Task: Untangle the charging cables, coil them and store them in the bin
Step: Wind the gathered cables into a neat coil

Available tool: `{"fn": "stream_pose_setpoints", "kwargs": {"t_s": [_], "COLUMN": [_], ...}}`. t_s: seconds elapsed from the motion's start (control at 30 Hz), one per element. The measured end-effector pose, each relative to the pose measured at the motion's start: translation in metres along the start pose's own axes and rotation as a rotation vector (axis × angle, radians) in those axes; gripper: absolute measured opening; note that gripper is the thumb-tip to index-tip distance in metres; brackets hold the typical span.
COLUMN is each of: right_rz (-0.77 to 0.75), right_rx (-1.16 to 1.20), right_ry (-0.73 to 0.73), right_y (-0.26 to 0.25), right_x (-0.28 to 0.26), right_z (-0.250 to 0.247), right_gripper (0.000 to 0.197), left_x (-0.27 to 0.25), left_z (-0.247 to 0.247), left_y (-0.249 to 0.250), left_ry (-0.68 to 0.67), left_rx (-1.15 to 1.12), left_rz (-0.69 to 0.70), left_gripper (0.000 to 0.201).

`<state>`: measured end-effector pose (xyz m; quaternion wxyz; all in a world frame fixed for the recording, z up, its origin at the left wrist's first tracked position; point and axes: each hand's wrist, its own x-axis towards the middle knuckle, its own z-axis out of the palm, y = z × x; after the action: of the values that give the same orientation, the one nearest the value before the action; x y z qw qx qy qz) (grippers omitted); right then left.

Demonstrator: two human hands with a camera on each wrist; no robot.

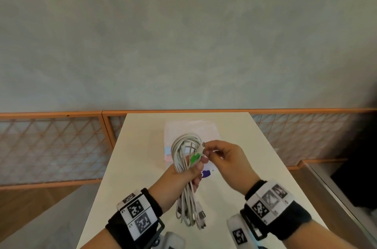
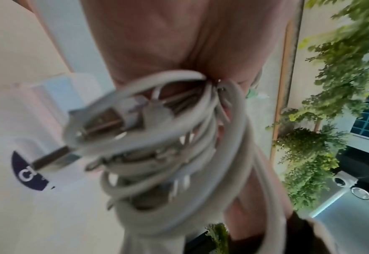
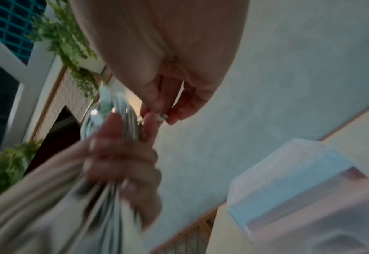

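Cables (image 1: 184, 159): a white bunch held up over the worktop (image 1: 126, 177), loops on top, plugs hanging down.
Left hand (image 1: 179, 179): fingers wrapped round the middle of the bunch.
Right hand (image 1: 226, 164): fingers pinch one small cable end at the top.
Bin (image 1: 190, 126): clear, on the worktop behind the cables.

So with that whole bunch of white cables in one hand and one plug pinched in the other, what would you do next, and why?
Probably draw that connector gently out and away, to free one cable. The left hand grips the cable bundle at its middle, loops above, plug ends dangling below, so nothing is separated yet. The right hand pinches just that one connector, and the bin waits behind.
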<state>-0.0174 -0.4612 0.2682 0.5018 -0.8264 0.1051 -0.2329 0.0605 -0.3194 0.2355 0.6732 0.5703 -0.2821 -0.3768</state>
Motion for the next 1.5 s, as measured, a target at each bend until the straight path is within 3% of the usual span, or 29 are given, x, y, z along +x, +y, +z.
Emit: {"fn": "stream_pose_setpoints", "kwargs": {"t_s": [0.23, 0.33, 0.4, 0.5, 0.6, 0.73, 0.77, 0.83, 0.93, 0.97, 1.03, 1.1, 1.2, 1.27, 1.4, 1.5], "right_rz": [0.066, 0.097, 0.091, 0.082, 0.126, 0.128, 0.117, 0.073, 0.037, 0.025, 0.01, 0.029, 0.049, 0.079, 0.276, 0.333], "right_rx": [0.127, 0.143, 0.098, 0.004, 0.21, 0.401, 0.353, 0.179, 0.1, 0.097, 0.069, 0.064, 0.087, 0.143, 0.257, 0.237], "right_ry": [0.02, 0.065, 0.073, 0.035, -0.052, -0.195, -0.246, -0.272, -0.171, -0.163, -0.158, -0.142, -0.09, -0.105, -0.273, -0.415], "right_y": [-0.003, -0.001, 0.003, 0.005, -0.001, -0.013, -0.016, -0.02, -0.023, -0.023, -0.022, -0.022, -0.02, -0.019, 0.003, 0.016], "right_x": [-0.01, -0.011, -0.01, -0.01, -0.009, -0.006, -0.004, 0.0, 0.006, 0.007, 0.009, 0.01, 0.01, 0.007, -0.005, -0.013], "right_z": [0.015, 0.018, 0.017, 0.016, 0.012, 0.007, 0.008, 0.013, 0.015, 0.015, 0.017, 0.02, 0.025, 0.029, 0.034, 0.035], "right_gripper": [0.026, 0.021, 0.03, 0.029, 0.025, 0.052, 0.061, 0.068, 0.041, 0.033, 0.03, 0.032, 0.032, 0.045, 0.101, 0.114], "left_x": [0.004, 0.004, 0.004, 0.004, 0.004, 0.006, 0.006, 0.005, 0.006, 0.006, 0.006, 0.006, 0.006, 0.007, 0.009, 0.007], "left_z": [-0.002, 0.002, 0.004, 0.005, 0.0, -0.004, -0.001, 0.006, 0.009, 0.01, 0.009, 0.007, 0.007, 0.005, 0.006, 0.005], "left_y": [0.009, 0.004, -0.001, -0.003, -0.005, -0.005, -0.002, 0.0, -0.005, -0.007, -0.011, -0.016, -0.014, -0.013, -0.005, -0.003], "left_ry": [-0.012, -0.027, -0.018, 0.012, 0.023, 0.021, -0.018, -0.096, -0.133, -0.124, -0.098, -0.076, -0.042, -0.001, 0.046, 0.079], "left_rx": [0.118, 0.148, 0.17, 0.16, 0.091, 0.106, 0.145, 0.24, 0.361, 0.393, 0.406, 0.376, 0.345, 0.249, 0.014, -0.044], "left_rz": [0.055, 0.062, 0.062, 0.059, 0.031, -0.025, -0.015, 0.03, 0.052, 0.04, -0.013, -0.021, -0.013, -0.009, 0.074, 0.042], "left_gripper": [0.01, 0.016, 0.018, 0.024, 0.021, 0.019, 0.008, 0.018, 0.013, 0.023, 0.029, 0.015, 0.01, 0.011, 0.03, 0.033]}}
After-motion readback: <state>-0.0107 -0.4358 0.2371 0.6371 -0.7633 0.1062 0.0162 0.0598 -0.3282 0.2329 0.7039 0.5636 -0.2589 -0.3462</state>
